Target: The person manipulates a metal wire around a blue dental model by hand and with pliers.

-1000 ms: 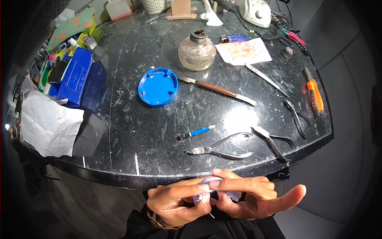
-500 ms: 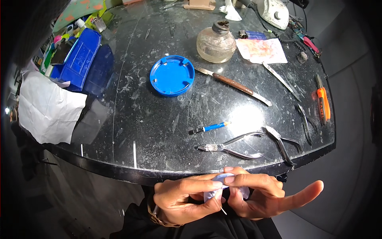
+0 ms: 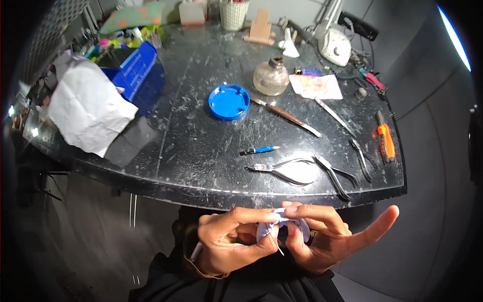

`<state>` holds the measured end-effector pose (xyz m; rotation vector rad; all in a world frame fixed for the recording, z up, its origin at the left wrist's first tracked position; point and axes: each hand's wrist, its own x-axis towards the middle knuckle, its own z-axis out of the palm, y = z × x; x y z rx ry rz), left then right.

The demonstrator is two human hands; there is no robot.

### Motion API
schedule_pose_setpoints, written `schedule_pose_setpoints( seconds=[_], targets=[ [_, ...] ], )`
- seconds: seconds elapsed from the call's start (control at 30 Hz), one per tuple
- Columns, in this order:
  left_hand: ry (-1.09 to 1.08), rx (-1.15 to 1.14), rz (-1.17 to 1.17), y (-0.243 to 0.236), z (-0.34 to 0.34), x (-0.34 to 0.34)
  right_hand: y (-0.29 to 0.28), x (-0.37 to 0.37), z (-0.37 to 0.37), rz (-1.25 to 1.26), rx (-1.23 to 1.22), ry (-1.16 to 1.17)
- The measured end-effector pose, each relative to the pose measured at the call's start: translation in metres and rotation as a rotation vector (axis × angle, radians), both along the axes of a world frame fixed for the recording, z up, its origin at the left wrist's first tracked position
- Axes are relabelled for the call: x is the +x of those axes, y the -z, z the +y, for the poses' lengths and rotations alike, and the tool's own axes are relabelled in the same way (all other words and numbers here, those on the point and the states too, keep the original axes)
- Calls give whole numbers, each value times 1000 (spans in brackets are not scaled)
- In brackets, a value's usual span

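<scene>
Between my two hands, just in front of the bench's near edge, is a pale lilac, horseshoe-shaped piece that looks like a dental cast. My left hand pinches its left side with thumb and fingers. A thin wire sticks out below the left thumb; its other end is hidden. My right hand closes on the cast's right side, with one finger stretched out to the right. Beyond the hands lie wire-bending pliers, a second pair of pliers and a short blue pencil.
On the dark, scratched bench are a blue round lid, a glass spirit burner, a wooden-handled wax knife, a metal spatula and an orange-handled cutter. White paper and a blue bin stand left.
The view has tilted up, showing more of the bench's far side. Both hands keep their hold on the cast, which has turned slightly.
</scene>
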<state>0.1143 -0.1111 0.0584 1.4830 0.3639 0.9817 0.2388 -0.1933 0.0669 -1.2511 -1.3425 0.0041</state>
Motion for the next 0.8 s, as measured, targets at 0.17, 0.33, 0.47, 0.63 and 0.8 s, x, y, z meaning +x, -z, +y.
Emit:
schedule_pose_setpoints(
  seconds=[0.17, 0.33, 0.47, 0.63, 0.8],
  targets=[
    [-3, 0, -226, -24, -33, -22, -24, -23, -25, -6, 146, -28],
    [63, 247, -444, -22, -42, -40, -28, -43, -42, 47, 267, -65],
    [23, 314, -449, -21, -41, -52, -22, -52, -43, 39, 281, -80],
    [-59, 244, -372, -10, -23, -41, -10, -43, -20, 65, 253, -69],
    [222, -1324, 33, -26, 17, -59, 2, -28, 22, 105, 259, -38]
  ],
)
